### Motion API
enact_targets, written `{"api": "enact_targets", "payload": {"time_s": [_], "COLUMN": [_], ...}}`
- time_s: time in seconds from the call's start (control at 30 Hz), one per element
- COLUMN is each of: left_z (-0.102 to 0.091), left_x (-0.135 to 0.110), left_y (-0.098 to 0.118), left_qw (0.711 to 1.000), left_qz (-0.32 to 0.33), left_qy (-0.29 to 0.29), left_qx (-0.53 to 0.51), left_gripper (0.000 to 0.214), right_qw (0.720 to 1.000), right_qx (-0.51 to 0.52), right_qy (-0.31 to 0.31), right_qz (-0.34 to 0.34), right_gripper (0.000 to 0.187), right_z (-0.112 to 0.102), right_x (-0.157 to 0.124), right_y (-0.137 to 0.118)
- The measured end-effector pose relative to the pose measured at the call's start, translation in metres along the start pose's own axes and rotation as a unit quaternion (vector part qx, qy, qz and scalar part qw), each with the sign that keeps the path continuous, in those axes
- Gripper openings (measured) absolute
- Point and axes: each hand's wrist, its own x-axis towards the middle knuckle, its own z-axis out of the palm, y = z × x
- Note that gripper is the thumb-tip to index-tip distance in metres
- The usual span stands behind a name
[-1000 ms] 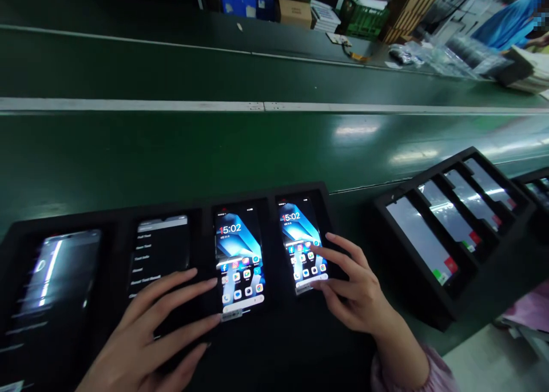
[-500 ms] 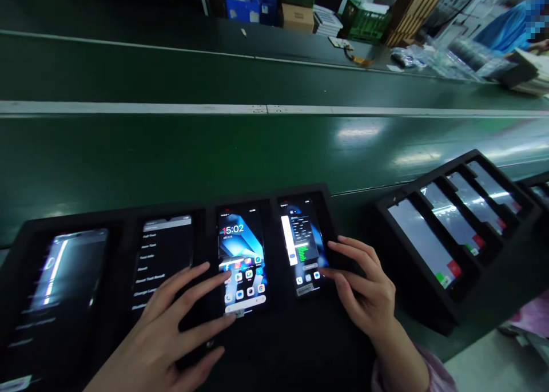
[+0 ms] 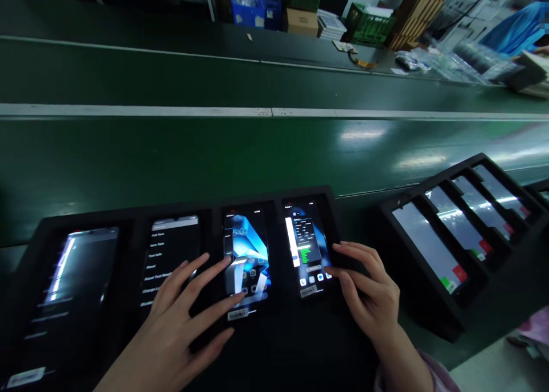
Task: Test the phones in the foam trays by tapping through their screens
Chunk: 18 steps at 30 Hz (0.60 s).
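Several smartphones lie face up in the slots of a black foam tray (image 3: 274,352). Over the lower part of the third smartphone (image 3: 249,243), which shows a dimmed blue home screen, my left hand (image 3: 184,317) reaches with fingers spread. It partly covers the second smartphone (image 3: 171,249), whose dark screen lists menu lines. My right hand (image 3: 371,295) has its fingers apart at the right edge of the fourth smartphone (image 3: 306,249), which shows a small app window. At the far left, the first smartphone (image 3: 72,289) has a dark screen with a bright reflection.
To the right, a second black tray (image 3: 429,289) holds several smartphones with pale screens and red and green patches. Behind runs a green conveyor surface (image 3: 193,157) with a metal rail (image 3: 171,111). Farther back are a blue bin (image 3: 246,8), a carton (image 3: 300,23), a green crate (image 3: 369,24) and plastic bags (image 3: 472,63).
The third smartphone's bright home screen has dimmed, with a dark panel sliding in at its left edge. My left middle finger has moved up its screen. The whole view has shifted slightly.
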Motion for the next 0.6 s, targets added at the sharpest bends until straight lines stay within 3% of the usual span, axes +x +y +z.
{"api": "enact_targets", "payload": {"time_s": [0.17,0.3,0.4,0.6], "left_z": [-0.011,-0.009,-0.001,0.010], "left_x": [0.003,0.007,0.011,0.026], "left_y": [0.003,0.005,0.006,0.014], "left_qw": [0.997,0.995,0.996,0.997], "left_qz": [-0.061,-0.096,-0.087,-0.057], "left_qy": [0.002,0.011,0.026,0.044], "left_qx": [-0.037,-0.026,-0.016,0.019], "left_gripper": [0.062,0.059,0.051,0.040], "right_qw": [0.997,0.989,0.985,0.991], "right_qx": [-0.063,-0.111,-0.119,-0.111], "right_qy": [-0.038,-0.096,-0.123,-0.060], "right_qz": [-0.021,-0.019,-0.016,0.036], "right_gripper": [0.020,0.030,0.031,0.024], "right_z": [0.007,0.013,0.015,0.019], "right_x": [-0.001,-0.004,-0.005,-0.008], "right_y": [-0.004,-0.006,-0.006,-0.002]}}
